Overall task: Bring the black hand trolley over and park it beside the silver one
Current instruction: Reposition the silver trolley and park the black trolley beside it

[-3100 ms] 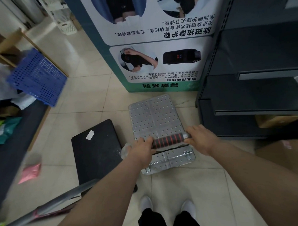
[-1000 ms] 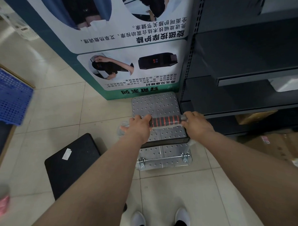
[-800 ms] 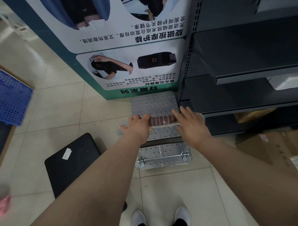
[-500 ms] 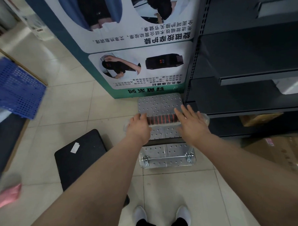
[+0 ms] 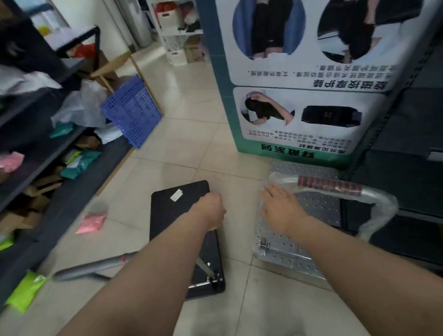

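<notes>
The black hand trolley (image 5: 173, 216) lies flat on the tiled floor at centre, a white sticker on its deck. Its grey handle (image 5: 86, 268) slants away to the lower left. My left hand (image 5: 209, 210) is curled over the deck's right edge, apparently gripping the handle's right corner. The silver perforated trolley (image 5: 313, 171) stands to the right, against the poster board. Its plastic-wrapped handle carries a red-and-black grip (image 5: 327, 185). My right hand (image 5: 281, 210) hovers open with fingers spread, just left of that handle, holding nothing.
A tall poster board (image 5: 293, 95) rises behind the silver trolley. Dark metal shelving (image 5: 416, 154) fills the right side. Shelves with packets line the left, with a blue plastic basket (image 5: 132, 112) leaning there. A pink packet (image 5: 90, 221) and a green packet (image 5: 25, 291) lie on the floor.
Both hands have come off the silver trolley's handle. My left hand has moved left onto the black trolley, and my view has swung left.
</notes>
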Demonstrator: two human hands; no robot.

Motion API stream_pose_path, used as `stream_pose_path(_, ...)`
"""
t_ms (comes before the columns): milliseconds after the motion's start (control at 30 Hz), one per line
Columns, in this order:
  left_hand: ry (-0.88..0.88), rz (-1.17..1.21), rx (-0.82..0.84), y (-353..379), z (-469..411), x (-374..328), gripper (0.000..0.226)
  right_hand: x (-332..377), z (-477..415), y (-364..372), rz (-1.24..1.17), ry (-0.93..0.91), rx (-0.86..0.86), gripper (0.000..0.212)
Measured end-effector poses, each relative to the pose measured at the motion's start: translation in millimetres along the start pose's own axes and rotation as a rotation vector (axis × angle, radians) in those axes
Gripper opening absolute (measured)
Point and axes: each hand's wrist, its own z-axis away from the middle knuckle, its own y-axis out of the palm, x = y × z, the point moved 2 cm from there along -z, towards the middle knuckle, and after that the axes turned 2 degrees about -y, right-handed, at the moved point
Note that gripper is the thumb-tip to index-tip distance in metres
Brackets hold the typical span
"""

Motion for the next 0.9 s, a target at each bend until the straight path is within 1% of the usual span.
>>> stream_pose_path(133,-0.122,0.068,-0.027,2.0,39.5,100.0,0.035,88.3,-16.5,29.4,0.034,-0.115,0.06,0.055)
stream_pose_path(267,-0.22,0.118,-0.01,17.1,80.3,201.9,0.044,184.1,-23.6,62.6,-0.03,-0.214,0.101,0.054)
stream_pose_path(367,-0.248,0.14,0.016,33.4,105.3,269.1,0.05,243.6,-27.6,86.2,-0.059,-0.256,0.141,0.053)
stream_pose_path(467,-0.2,0.108,0.023,49.1,123.6,318.5,0.05,284.8,-31.1,107.8,-0.082,-0.238,0.196,0.051)
stream_pose_path(533,-0.17,0.095,-0.029,55.9,129.5,340.6,0.045,299.4,-34.4,118.7,-0.055,-0.202,0.188,0.047)
stream_pose_path(667,-0.173,0.007,-0.136,66.7,130.0,364.4,0.025,308.0,-37.9,127.7,-0.054,-0.14,0.131,0.038)
stream_pose_path(767,-0.18,0.013,-0.182,83.7,128.5,370.1,0.029,308.1,-36.6,129.5,-0.069,-0.139,0.13,0.035)
stream_pose_path(900,-0.166,-0.003,-0.219,96.6,124.0,361.9,0.025,300.0,-31.8,130.3,-0.075,-0.136,0.127,0.033)
